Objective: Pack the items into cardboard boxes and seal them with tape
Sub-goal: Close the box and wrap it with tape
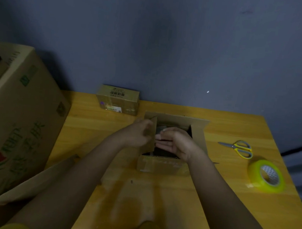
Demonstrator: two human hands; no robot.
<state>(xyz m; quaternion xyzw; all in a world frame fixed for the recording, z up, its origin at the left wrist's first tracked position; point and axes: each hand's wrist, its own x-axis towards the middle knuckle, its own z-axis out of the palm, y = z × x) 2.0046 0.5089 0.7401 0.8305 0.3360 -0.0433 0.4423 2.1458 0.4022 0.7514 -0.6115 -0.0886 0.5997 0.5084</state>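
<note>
A dim, head-mounted view looks down on a yellow wooden table (175,199) set against a grey-blue wall. At the centre of the frame sits a small open cardboard box (162,164), its flaps spread outward: one toward the wall, one standing at the right, one folded down toward the viewer. The inside is dark; something grey shows near the far edge, but what it is cannot be made out.

Both bare forearms reach in from the bottom of the frame. The left hand (139,131) curls around the box's left flap (152,133), holding it upright. The right hand (173,140) hovers over the opening with fingers straight and together, palm turned toward the left; it grips nothing visible.

Behind the open box, toward the upper left of the table, stands a small closed carton (117,100) with a printed label, against the wall. A large printed cardboard box (17,120) fills the left edge of the frame, one flap hanging open at the lower left.

At the right of the table lie yellow-handled scissors (239,147), and just below them, nearer the viewer, a roll of yellow tape (267,176).
</note>
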